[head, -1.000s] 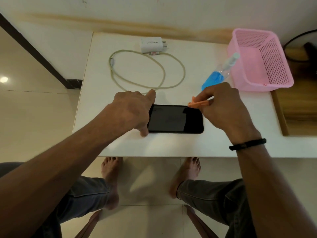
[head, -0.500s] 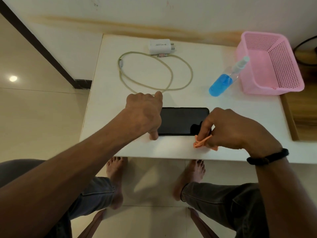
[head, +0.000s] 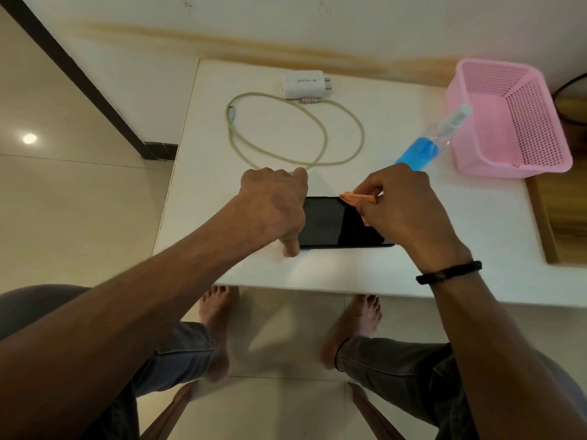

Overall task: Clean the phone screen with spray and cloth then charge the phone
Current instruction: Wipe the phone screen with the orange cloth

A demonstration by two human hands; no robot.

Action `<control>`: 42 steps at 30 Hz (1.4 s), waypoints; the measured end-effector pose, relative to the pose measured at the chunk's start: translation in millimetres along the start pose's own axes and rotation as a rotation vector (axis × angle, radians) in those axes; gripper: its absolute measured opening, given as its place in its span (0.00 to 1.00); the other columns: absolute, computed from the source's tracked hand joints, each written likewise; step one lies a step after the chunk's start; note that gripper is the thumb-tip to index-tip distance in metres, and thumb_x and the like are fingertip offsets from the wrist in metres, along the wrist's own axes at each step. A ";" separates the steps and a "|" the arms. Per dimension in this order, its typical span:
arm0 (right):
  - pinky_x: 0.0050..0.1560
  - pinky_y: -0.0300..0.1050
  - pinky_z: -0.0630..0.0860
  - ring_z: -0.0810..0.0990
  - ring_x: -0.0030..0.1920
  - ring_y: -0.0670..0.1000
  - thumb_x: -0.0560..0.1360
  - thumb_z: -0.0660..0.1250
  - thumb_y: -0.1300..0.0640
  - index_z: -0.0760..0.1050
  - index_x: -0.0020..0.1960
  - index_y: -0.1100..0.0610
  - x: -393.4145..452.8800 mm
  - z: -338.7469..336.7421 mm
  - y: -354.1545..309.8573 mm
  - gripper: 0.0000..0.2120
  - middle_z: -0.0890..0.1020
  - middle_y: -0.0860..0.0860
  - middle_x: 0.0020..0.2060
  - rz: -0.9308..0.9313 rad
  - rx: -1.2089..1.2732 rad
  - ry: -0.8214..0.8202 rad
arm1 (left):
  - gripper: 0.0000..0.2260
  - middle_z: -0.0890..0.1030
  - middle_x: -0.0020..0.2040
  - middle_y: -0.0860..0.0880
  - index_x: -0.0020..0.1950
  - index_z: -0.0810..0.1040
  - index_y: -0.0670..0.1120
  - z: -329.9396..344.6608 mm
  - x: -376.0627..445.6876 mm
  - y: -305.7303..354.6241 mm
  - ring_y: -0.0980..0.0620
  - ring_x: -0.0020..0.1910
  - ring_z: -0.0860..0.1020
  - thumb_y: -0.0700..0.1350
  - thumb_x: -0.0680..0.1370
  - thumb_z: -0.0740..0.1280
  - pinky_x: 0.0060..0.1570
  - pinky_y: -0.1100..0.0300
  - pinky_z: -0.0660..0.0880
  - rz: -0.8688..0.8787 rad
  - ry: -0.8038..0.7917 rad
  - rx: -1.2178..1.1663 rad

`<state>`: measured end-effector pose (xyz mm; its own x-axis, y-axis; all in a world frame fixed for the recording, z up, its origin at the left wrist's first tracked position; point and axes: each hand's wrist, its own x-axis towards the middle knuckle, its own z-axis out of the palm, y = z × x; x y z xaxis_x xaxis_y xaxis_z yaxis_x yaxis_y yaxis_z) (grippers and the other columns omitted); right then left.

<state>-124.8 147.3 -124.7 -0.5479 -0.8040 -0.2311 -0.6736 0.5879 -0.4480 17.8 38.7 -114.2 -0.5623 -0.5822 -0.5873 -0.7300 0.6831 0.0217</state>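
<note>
A black phone (head: 330, 222) lies flat, screen up, near the front edge of the white table (head: 349, 274). My left hand (head: 274, 206) grips the phone's left end, with the thumb at the near edge and a finger at the far edge. My right hand (head: 401, 208) pinches a small orange cloth (head: 357, 198) and holds it on the screen's far right part. A spray bottle (head: 428, 144) of blue liquid lies on its side behind my right hand. The white charger plug (head: 303, 84) and its looped beige cable (head: 295, 134) sit at the back of the table.
A pink perforated basket (head: 508, 122) stands at the table's back right, touching the spray bottle's nozzle. A wooden surface (head: 565, 211) adjoins the table on the right. The wall runs behind the table. My knees and bare feet are below the front edge.
My right hand has carried the cloth from the phone's near right corner back up to its far edge. The left hand has kept its hold on the phone.
</note>
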 end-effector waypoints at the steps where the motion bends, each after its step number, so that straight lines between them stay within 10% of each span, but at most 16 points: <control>1: 0.47 0.43 0.80 0.84 0.43 0.52 0.78 0.73 0.51 0.85 0.52 0.55 -1.5 0.9 -3.5 0.08 0.84 0.52 0.42 -0.041 -0.003 -0.017 | 0.37 0.71 0.41 0.52 0.57 0.61 0.47 0.1 0.1 0.1 0.48 0.43 0.73 0.58 0.64 0.82 0.38 0.55 0.65 0.002 -0.001 0.002; 6: 0.31 0.28 0.68 0.77 0.33 0.42 0.75 0.77 0.51 0.88 0.49 0.52 -8.4 -0.4 -14.6 0.05 0.76 0.39 0.32 -0.199 -0.057 -0.245 | 0.40 0.74 0.46 0.51 0.64 0.65 0.46 -1.9 -0.6 0.0 0.47 0.45 0.73 0.59 0.63 0.83 0.41 0.54 0.65 -0.008 -0.009 0.028; 12: 0.37 0.29 0.72 0.80 0.42 0.43 0.74 0.77 0.56 0.88 0.53 0.44 -24.5 0.7 -7.7 0.10 0.82 0.38 0.43 -0.315 -0.189 -0.508 | 0.41 0.75 0.50 0.49 0.68 0.65 0.46 -0.2 -0.4 0.4 0.46 0.47 0.73 0.57 0.64 0.83 0.44 0.53 0.67 0.000 -0.012 0.046; 17: 0.28 0.27 0.72 0.83 0.36 0.41 0.71 0.76 0.43 0.84 0.43 0.42 -15.4 -16.2 7.5 0.04 0.85 0.44 0.30 -0.074 0.154 -0.166 | 0.40 0.72 0.44 0.50 0.67 0.64 0.46 -4.2 -0.7 -3.7 0.47 0.46 0.74 0.56 0.65 0.83 0.42 0.54 0.67 0.011 -0.027 0.023; 21: 0.32 0.32 0.69 0.83 0.39 0.48 0.77 0.74 0.51 0.85 0.50 0.55 -1.5 -1.9 11.3 0.07 0.85 0.55 0.42 0.075 0.076 0.025 | 0.44 0.76 0.53 0.49 0.71 0.65 0.47 -6.1 -2.0 -13.9 0.45 0.53 0.78 0.64 0.64 0.80 0.48 0.54 0.70 0.028 -0.037 0.021; 26: 0.32 0.27 0.72 0.83 0.34 0.45 0.78 0.74 0.48 0.84 0.46 0.56 -0.3 12.3 -8.4 0.11 0.85 0.50 0.33 0.018 0.079 0.024 | 0.35 0.78 0.50 0.50 0.59 0.74 0.48 -5.7 -1.4 -23.0 0.46 0.52 0.79 0.69 0.63 0.78 0.48 0.54 0.70 -0.004 -0.040 0.032; 30: 0.48 0.49 0.83 0.85 0.40 0.51 0.79 0.72 0.45 0.86 0.47 0.56 -0.3 27.6 -27.4 0.15 0.86 0.51 0.37 -0.070 0.060 0.036 | 0.32 0.71 0.37 0.51 0.37 0.66 0.48 -5.7 1.8 -20.5 0.48 0.43 0.75 0.71 0.61 0.77 0.44 0.54 0.69 -0.038 -0.017 0.064; 37: 0.46 0.47 0.81 0.84 0.42 0.52 0.80 0.70 0.53 0.88 0.50 0.54 -0.4 41.0 -50.8 0.08 0.87 0.51 0.43 -0.192 -0.020 -0.070 | 0.34 0.70 0.36 0.51 0.35 0.63 0.49 -5.7 3.1 -20.5 0.51 0.33 0.68 0.72 0.58 0.78 0.43 0.54 0.67 -0.065 0.001 0.092; 42: 0.31 0.38 0.68 0.74 0.31 0.46 0.75 0.71 0.61 0.87 0.47 0.53 -6.7 40.7 -56.5 0.07 0.75 0.45 0.31 -0.287 -0.069 -0.209 | 0.34 0.68 0.37 0.51 0.42 0.66 0.50 -7.8 1.7 -18.4 0.47 0.44 0.71 0.72 0.57 0.78 0.45 0.54 0.66 -0.079 -0.005 0.104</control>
<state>-63.0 115.9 -133.0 -0.2229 -0.9340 -0.2791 -0.8210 0.3343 -0.4629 27.3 21.7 -109.4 -0.5023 -0.6340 -0.5880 -0.7278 0.6772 -0.1085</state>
